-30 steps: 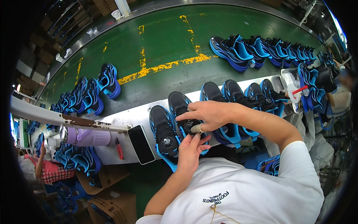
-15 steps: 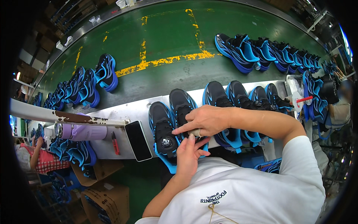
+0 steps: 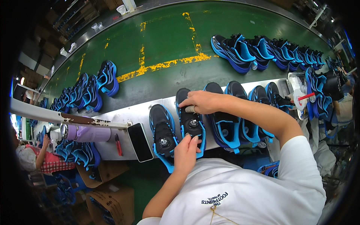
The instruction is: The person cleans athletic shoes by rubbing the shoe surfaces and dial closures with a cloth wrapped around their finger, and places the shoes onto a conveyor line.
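Observation:
A black and blue sneaker (image 3: 186, 118) with a round lacing dial stands on the metal shelf in front of me, toe pointing away. My left hand (image 3: 186, 152) is closed at its heel end, thumb and fingers pinching the collar. Across its front part lies my right hand (image 3: 202, 102), fingers curled over the upper; a beige finger cover sits on one finger. Close by on the left stands a matching sneaker (image 3: 161, 125), also with a dial. Right of my hands, another sneaker (image 3: 225, 129) shows its open collar, partly under my right forearm.
More sneakers (image 3: 258, 95) line the shelf to the right, near a tray (image 3: 298, 80) with a red-handled tool. A phone (image 3: 140, 142), a red pen (image 3: 118, 144) and a purple bottle (image 3: 93, 133) lie left, below a chipped white bar (image 3: 71, 118). Beyond, a green belt (image 3: 161, 41) carries sneaker rows.
My right hand has moved up and left toward the toe, uncovering the sneaker's dial. My left hand has shifted slightly down and stays at the heel end.

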{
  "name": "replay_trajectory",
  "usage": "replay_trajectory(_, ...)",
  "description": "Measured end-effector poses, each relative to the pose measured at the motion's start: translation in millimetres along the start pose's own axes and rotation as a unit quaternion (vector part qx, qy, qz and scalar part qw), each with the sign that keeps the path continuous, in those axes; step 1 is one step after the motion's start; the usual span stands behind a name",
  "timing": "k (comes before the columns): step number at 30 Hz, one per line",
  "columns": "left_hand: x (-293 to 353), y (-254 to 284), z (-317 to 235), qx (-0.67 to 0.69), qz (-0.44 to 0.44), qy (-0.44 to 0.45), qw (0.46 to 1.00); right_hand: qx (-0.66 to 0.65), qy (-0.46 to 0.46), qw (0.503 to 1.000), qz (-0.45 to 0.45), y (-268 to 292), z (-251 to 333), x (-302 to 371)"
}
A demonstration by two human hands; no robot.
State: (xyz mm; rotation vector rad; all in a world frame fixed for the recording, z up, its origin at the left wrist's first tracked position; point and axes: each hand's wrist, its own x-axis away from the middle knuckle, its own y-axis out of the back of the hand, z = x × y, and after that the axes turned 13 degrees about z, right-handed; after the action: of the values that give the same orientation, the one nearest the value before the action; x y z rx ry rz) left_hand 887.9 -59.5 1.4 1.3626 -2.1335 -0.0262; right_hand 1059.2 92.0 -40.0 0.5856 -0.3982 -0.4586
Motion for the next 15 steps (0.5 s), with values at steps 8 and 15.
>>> replay_trajectory(8,-2,1,1,0.512,0.081,0.071,0.852,0.054,0.190,0.980,0.006,2,37,27)
replay_trajectory(15,-3,-10,-13,0.429,0.054,0.090,0.897,0.027,0.029,0.997,0.068,-12,46,29)
